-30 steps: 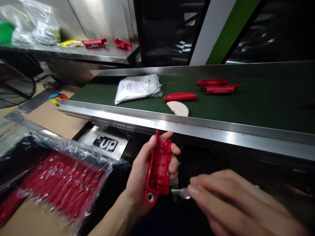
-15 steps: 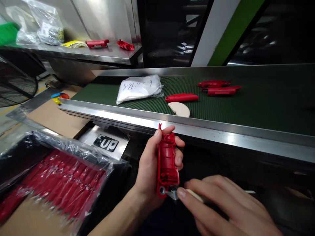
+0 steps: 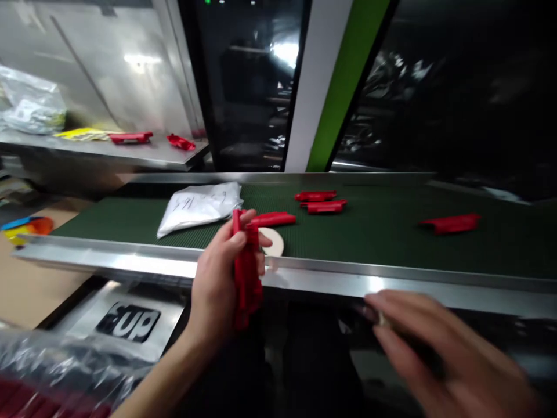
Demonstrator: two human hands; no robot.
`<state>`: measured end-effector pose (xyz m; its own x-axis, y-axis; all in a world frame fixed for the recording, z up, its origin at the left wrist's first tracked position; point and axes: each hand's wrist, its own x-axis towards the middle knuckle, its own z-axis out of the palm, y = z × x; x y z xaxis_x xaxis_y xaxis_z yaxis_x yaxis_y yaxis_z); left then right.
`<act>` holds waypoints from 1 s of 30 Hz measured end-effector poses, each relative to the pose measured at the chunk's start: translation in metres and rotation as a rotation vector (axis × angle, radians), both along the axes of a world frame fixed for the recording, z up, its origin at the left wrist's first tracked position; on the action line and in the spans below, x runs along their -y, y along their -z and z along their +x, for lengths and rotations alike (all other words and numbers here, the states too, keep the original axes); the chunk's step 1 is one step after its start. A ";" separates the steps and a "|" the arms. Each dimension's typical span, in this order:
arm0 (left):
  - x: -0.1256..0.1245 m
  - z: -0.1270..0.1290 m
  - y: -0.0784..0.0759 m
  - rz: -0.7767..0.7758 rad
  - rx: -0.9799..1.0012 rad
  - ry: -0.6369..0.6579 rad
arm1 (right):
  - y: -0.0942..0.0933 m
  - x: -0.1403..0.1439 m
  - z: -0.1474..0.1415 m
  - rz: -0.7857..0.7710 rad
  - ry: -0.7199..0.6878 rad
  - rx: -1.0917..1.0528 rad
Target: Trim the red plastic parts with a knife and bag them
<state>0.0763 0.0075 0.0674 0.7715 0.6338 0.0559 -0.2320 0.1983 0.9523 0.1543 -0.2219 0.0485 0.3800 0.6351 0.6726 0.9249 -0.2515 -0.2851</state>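
My left hand [image 3: 217, 278] is closed around a red plastic housing half [image 3: 248, 267], held upright in front of the conveyor's near rail. Motion smears its inner ribs. Apart from it on the right, my right hand [image 3: 439, 342] is closed on a small knife [image 3: 357, 313]; its blade is blurred and the fingers cover most of its handle. Behind my left fingers, a red plastic part [image 3: 274, 219] and a cream-coloured disc [image 3: 275, 242] lie on the green conveyor belt [image 3: 374, 244], both partly covered.
A white plastic packet [image 3: 198, 209] with handwriting lies on the belt. Further right are red parts [image 3: 324, 206] and another red part [image 3: 452, 223]. A metal shelf [image 3: 161, 155] at back left carries two red pieces. Plastic film [image 3: 65, 360] covers red parts at lower left.
My view has tilted up and turned right. The knife has moved away from the red housing half to the right. Another red part now shows at the belt's right.
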 end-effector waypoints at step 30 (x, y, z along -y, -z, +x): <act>0.034 -0.011 0.040 -0.221 -0.195 0.426 | -0.033 0.016 0.075 -0.365 -0.107 0.551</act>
<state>0.0651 -0.0267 0.0275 0.9465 0.2412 -0.2141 0.0909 0.4375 0.8946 0.2294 -0.2376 0.0813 -0.0353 0.8736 0.4854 0.9361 -0.1411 0.3221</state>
